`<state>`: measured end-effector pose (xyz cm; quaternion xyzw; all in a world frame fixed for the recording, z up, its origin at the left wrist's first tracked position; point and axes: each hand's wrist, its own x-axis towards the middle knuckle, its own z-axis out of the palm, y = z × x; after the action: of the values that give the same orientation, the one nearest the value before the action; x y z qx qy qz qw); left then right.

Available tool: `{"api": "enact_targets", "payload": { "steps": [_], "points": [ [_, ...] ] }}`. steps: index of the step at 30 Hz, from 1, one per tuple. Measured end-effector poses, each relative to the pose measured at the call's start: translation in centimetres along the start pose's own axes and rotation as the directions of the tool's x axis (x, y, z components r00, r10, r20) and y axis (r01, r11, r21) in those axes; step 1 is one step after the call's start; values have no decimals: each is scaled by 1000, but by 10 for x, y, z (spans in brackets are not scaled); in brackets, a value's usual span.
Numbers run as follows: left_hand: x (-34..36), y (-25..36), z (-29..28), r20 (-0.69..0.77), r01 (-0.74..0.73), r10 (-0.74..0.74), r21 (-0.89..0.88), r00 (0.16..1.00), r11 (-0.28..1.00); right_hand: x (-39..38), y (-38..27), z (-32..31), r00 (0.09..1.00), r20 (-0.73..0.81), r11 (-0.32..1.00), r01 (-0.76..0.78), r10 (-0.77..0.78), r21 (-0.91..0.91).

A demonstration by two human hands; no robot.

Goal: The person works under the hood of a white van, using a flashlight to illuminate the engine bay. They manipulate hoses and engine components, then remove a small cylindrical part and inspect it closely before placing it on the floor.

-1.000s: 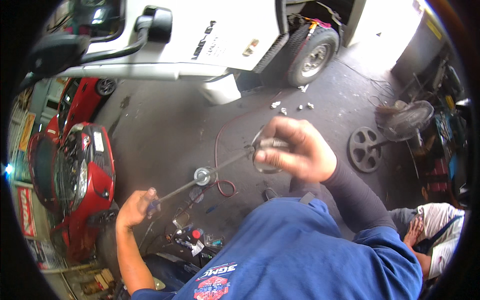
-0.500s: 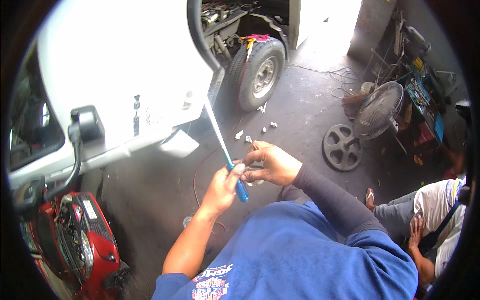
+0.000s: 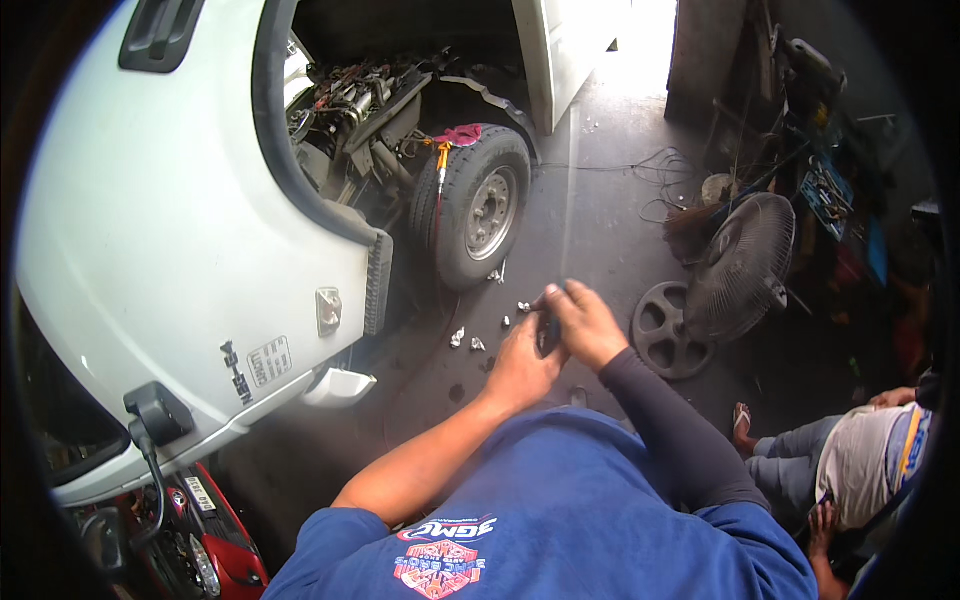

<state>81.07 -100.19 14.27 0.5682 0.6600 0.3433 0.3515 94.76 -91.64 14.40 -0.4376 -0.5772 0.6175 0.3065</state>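
Note:
My left hand (image 3: pixel 524 366) is closed, its fingers curled round something dark that is mostly hidden. Against it presses my right hand (image 3: pixel 588 326), also closed, with thumb and fingers bunched together over the left fingertips. What lies between the two hands is too dark and covered to name. The screwdriver with the blue handle from the earlier frame does not show plainly. Ahead of the hands, a faint pale streak runs over the floor, and I cannot tell what it is. Both hands are in front of my body, right of the white truck cab (image 3: pixel 200 230).
A truck wheel (image 3: pixel 490 212) stands under the open engine bay, a pink cloth (image 3: pixel 460 136) on top. Crumpled white scraps (image 3: pixel 458 338) lie on the floor. A fan (image 3: pixel 745 265) is at right, near a seated person (image 3: pixel 850 470). A red motorcycle (image 3: pixel 225 535) stands lower left.
My view has turned, and both hands now appear farther right. The screwdriver, earlier plain in my left hand, is no longer clearly seen. My hands have come closer together.

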Motion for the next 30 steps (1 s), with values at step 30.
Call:
{"api": "enact_targets", "payload": {
  "steps": [30],
  "points": [
    [558,-6,-130,-30,22,-106,-889,994,457,525,-113,-148,898,429,856,-298,102,421]
  ]
}}
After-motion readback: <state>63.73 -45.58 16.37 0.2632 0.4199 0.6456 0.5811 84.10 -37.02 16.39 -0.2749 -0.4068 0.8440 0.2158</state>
